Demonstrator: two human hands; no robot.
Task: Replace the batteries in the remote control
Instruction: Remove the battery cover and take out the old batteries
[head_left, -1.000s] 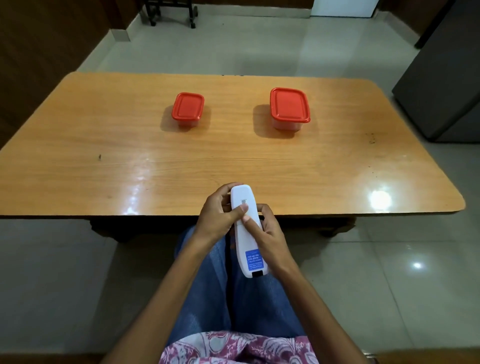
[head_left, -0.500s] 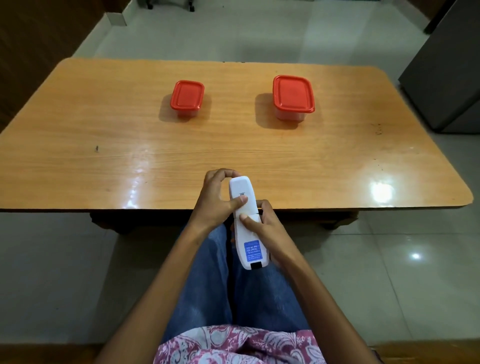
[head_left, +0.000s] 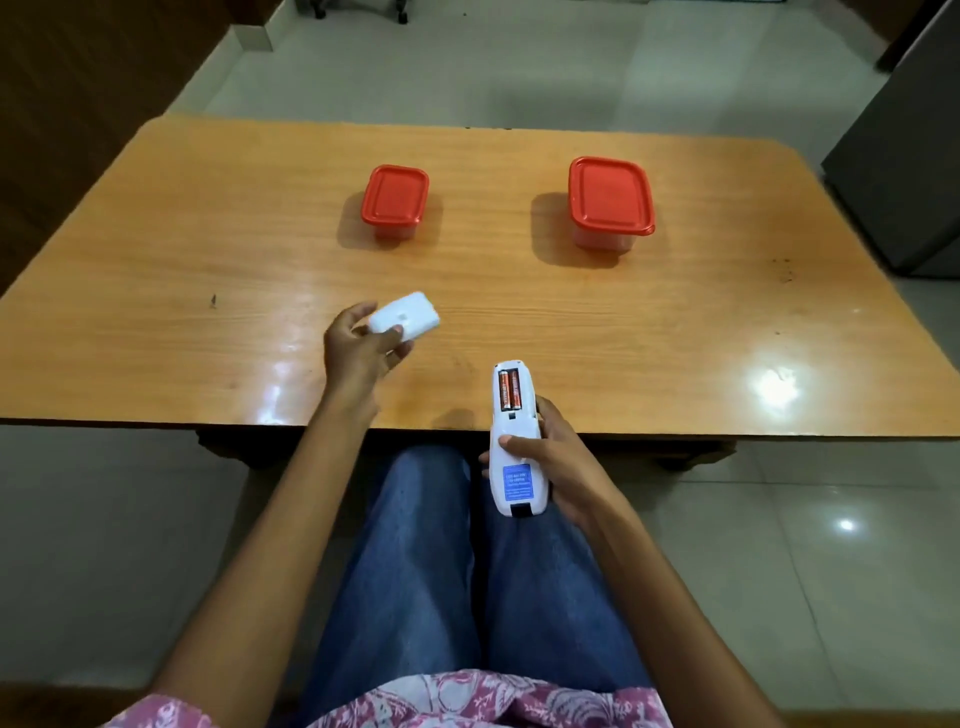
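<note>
Wooden table, tiled floor around it; two red-lidded tubs near the far edge, small tub left, big tub right, well apart. Left hand over the table near the front edge, fingers pinched on the white cover. Right hand wrapped around the remote at the front edge, back up, compartment open, two batteries seated inside.

Glossy orange-brown wooden table with rounded corners, standing on pale tiled floor. Two clear plastic containers with red lids rest directly on it, well apart: smaller rectangular one toward left, larger one toward right. Both lids closed.
</note>
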